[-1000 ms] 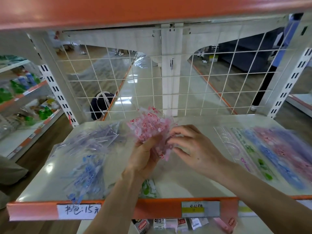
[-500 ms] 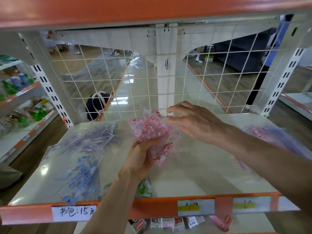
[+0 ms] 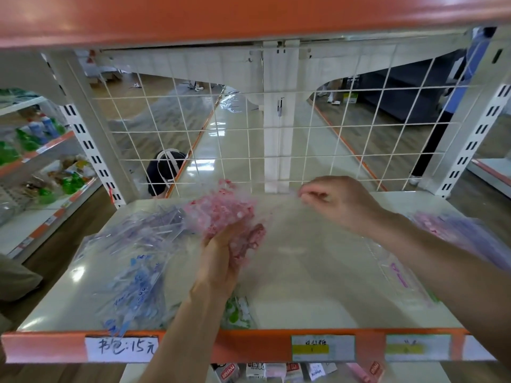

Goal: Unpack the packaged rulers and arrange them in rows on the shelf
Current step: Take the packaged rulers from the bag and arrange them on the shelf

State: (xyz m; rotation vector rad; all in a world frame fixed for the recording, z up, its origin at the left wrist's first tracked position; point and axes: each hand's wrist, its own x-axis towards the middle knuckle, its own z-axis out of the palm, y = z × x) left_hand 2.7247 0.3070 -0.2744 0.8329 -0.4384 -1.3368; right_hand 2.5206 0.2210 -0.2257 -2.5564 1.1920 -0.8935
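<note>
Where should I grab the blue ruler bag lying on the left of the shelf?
Pinch the blue ruler bag at its near end, coming from the front of the shelf. It lies flat, and that end reaches the orange front edge, so it is probably easiest to lift there.

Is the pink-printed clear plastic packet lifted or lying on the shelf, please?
Held up: left hand grips the pink-printed packet above the shelf.

We record two bare hands, the left hand (image 3: 221, 252) and the right hand (image 3: 343, 203). Both forearms run uncovered to the edges of the view. The forearms are slim and smooth; the right one is blurred, so we cannot read finer detail.
</note>
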